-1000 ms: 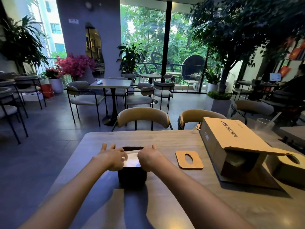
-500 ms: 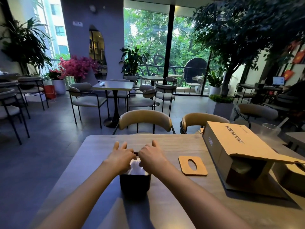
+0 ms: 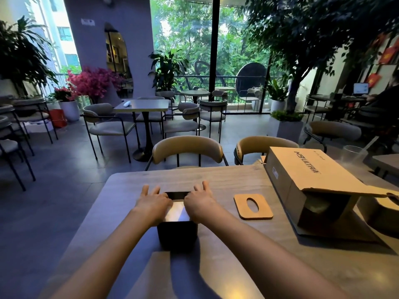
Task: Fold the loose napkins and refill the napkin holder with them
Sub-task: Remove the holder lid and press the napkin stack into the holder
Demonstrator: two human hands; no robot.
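Head view: the black napkin holder [image 3: 177, 233] stands upright on the desk [image 3: 237, 244], its open top facing up, white napkins [image 3: 177, 212] inside. Left hand [image 3: 152, 205] and right hand [image 3: 199, 203] press on them, fingers spread. The wooden lid [image 3: 253, 206] lies right of the holder, with the cardboard box [image 3: 306, 182] beyond it.

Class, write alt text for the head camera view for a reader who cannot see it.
Two hands, left hand and right hand, press white napkins down into a black napkin holder on a café table; its wooden lid lies alongside.
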